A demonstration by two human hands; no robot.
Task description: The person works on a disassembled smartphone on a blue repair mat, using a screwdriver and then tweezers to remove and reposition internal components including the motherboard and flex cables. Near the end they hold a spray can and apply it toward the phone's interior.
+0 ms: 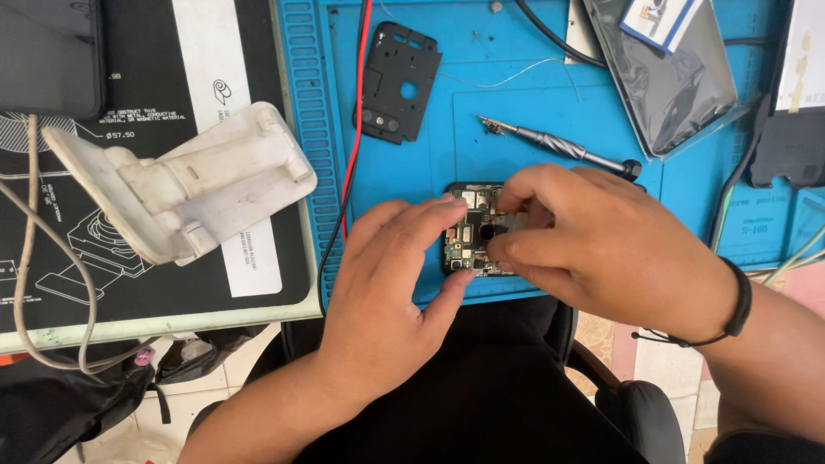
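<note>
At the blue mat's (387, 172) six o'clock edge, left hand (391, 275) and right hand (593, 249) pinch an opened phone (471, 245), fingers curled closed; a slip could damage its exposed board, screwdriver (559, 144) at twelve o'clock

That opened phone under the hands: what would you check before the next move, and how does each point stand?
1. Opened phone lies on the blue mat: ok.
2. Left hand steadies the phone's left edge: ok.
3. Right hand fingertips pinch at the circuit board: ok; what they grip, cannot tell.
4. Screwdriver lies close above the hands: ok.
5. Black cover plate set apart on the mat: ok.
6. Red wire runs right beside the left hand: not ok.
</note>
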